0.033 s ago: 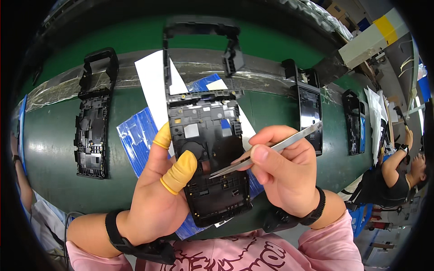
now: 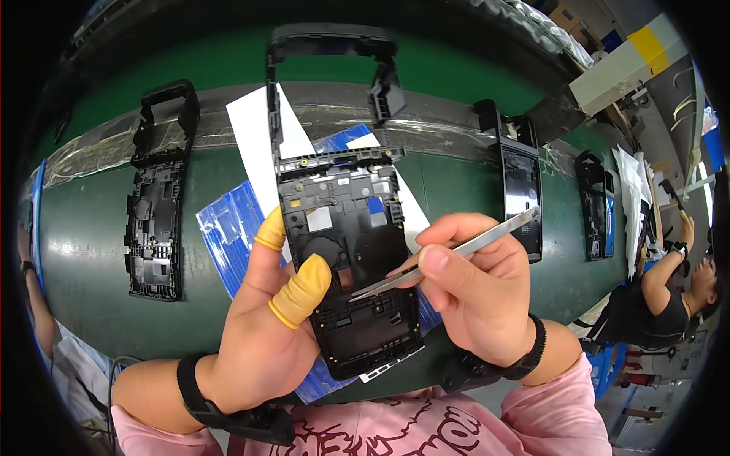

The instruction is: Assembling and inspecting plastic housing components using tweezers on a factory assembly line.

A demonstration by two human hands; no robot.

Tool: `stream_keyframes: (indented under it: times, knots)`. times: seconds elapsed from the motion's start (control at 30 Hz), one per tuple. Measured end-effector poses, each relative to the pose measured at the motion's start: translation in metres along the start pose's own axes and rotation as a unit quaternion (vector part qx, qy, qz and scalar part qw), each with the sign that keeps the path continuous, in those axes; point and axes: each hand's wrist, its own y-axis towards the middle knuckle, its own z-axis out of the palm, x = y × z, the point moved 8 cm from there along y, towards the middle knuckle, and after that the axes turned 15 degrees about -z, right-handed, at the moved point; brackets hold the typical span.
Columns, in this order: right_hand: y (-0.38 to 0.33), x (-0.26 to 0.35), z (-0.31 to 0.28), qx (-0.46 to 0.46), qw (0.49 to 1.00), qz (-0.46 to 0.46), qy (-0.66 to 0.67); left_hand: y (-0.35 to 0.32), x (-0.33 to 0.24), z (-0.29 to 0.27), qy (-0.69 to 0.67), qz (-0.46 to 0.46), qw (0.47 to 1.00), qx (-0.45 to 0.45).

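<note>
A black plastic frame sits in the middle of the picture, held up over a green belt. The left hand grips it tight from the left side — two fingers wear yellow rubber caps. The right hand pinches silver tweezers, and the tip touches the frame's middle. Under the frame lie blue sheets and a white paper. More black frames rest on the belt — one at the left, two at the right.

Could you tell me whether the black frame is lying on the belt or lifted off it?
Lifted: the left hand holds the black frame above the green belt, while the right hand points tweezers at it.
</note>
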Motion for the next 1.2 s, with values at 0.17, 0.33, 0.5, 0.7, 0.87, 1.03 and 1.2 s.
stream_keyframes:
  times: [0.17, 0.33, 0.5, 0.7, 0.87, 1.03, 1.2]
  knots:
    - [-0.0011, -0.0016, 0.0005, -0.003, 1.000, -0.009, -0.017, -0.0023, -0.0005, 0.0008, -0.036, -0.007, 0.999, 0.022]
    - [0.0000, -0.0036, 0.0021, 0.005, 1.000, -0.006, 0.010, -0.0021, -0.0001, 0.0026, -0.048, -0.020, 0.998, 0.045]
    - [-0.0001, -0.0024, 0.0031, -0.001, 1.000, -0.006, 0.020, -0.0024, -0.0007, 0.0024, -0.057, -0.020, 0.997, 0.051]
    - [-0.0001, -0.0019, 0.0036, 0.010, 1.000, -0.008, 0.004, -0.0029, 0.0002, 0.0052, -0.036, -0.017, 0.998, 0.048]
    - [0.0000, -0.0019, 0.0030, 0.013, 1.000, -0.006, -0.002, -0.0031, -0.0005, 0.0053, -0.020, -0.005, 0.999, 0.034]
    - [0.0003, -0.0028, 0.0030, 0.013, 1.000, -0.012, -0.001, -0.0028, 0.0006, 0.0024, -0.056, -0.025, 0.997, 0.051]
    - [0.0002, -0.0026, 0.0041, 0.014, 1.000, -0.011, -0.006, -0.0034, 0.0002, 0.0024, -0.056, -0.022, 0.997, 0.054]
